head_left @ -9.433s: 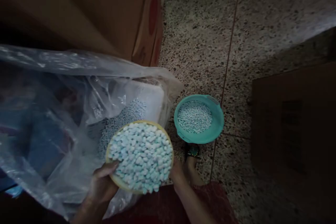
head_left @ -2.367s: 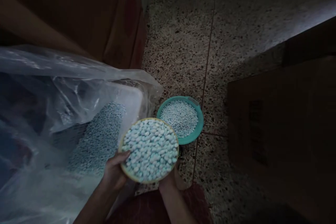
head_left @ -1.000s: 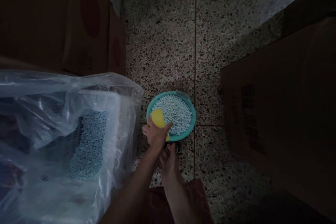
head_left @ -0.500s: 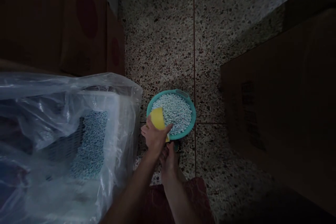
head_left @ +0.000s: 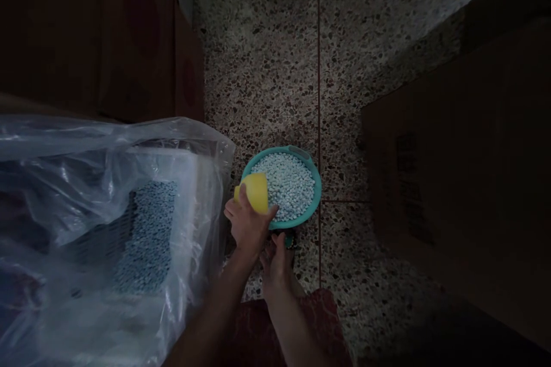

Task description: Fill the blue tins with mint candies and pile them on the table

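Note:
My left hand is closed round a plain yellow cup, thumb on its right side. The cup lies tilted over the left rim of a round turquoise basin. Small whitish pellets fill the basin nearly to its rim. Just below the basin is my right hand, fingers loosely curled and apart, with nothing visible in it. Beside its fingertips is a dark item with a green pattern, too dim to name.
At left stands a white crate lined with clear plastic sheeting, bluish pellets inside. Cardboard boxes rise behind it; another large box stands at right. Speckled tile floor lies between. Dark red cloth shows below.
My left hand and the yellow cup have shifted slightly left, and more of the cup shows. My right hand has barely moved, and the basin stays put.

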### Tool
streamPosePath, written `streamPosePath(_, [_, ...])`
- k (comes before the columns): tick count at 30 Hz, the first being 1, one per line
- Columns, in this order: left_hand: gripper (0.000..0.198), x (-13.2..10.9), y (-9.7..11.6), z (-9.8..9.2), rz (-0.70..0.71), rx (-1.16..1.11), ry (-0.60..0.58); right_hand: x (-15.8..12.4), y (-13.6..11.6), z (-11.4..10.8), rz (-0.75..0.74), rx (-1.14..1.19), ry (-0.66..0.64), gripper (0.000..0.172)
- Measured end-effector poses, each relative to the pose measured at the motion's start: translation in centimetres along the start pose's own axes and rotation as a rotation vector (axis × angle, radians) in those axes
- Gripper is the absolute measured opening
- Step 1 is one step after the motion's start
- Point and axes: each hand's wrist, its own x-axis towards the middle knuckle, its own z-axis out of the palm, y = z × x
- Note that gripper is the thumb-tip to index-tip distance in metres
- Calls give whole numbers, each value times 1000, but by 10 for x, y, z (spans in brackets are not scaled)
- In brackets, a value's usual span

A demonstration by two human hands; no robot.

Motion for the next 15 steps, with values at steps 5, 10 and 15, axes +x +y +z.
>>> streamPosePath(5, [101, 5, -9, -6, 88, -72, -42, -4, 1, 2, -7, -13, -8, 60])
streamPosePath(10, [99, 9, -30, -36, 42, -230, 23, -4, 5, 4, 5, -63, 15, 67])
streamPosePath(15, [90, 4, -78, -112, -79, -645, 49, -3, 12, 6, -19, -97, 23, 63])
